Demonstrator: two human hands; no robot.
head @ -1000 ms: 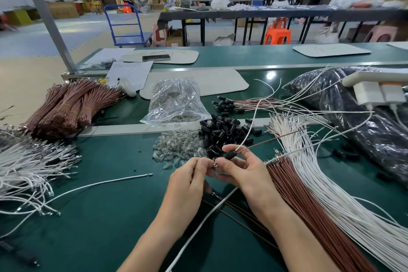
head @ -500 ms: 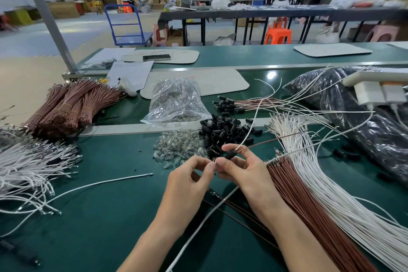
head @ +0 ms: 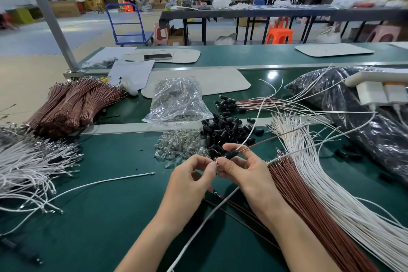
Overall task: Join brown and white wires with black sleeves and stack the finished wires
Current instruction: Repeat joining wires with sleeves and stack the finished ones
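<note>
Directly below the head camera, two bare hands meet over a green table (head: 88, 216). The right hand (head: 245, 172) has its thumb and fingers curled round a black sleeve (head: 231, 155), pinching it just above the tabletop. A white wire (head: 254, 126) and a brown wire (head: 271, 140) run out of the sleeve's far end, up and to the right. The left hand (head: 194, 174), fingers curled, pinches a small metal tip (head: 217, 162) at the sleeve's near end; fingertips of both hands almost touch.

Just beyond the hands lies a pile of loose black sleeves (head: 223, 132), beside a heap of small clear parts (head: 181, 148) and a clear plastic bag (head: 176, 101). Farther back, finished wires (head: 242, 104) with sleeved ends lie stacked together. To the right, loose brown wires (head: 309, 205) and white wires (head: 353, 205) fan across the table. At the left sit tied brown bundles (head: 72, 104) and a tangle of white wires (head: 28, 161).
</note>
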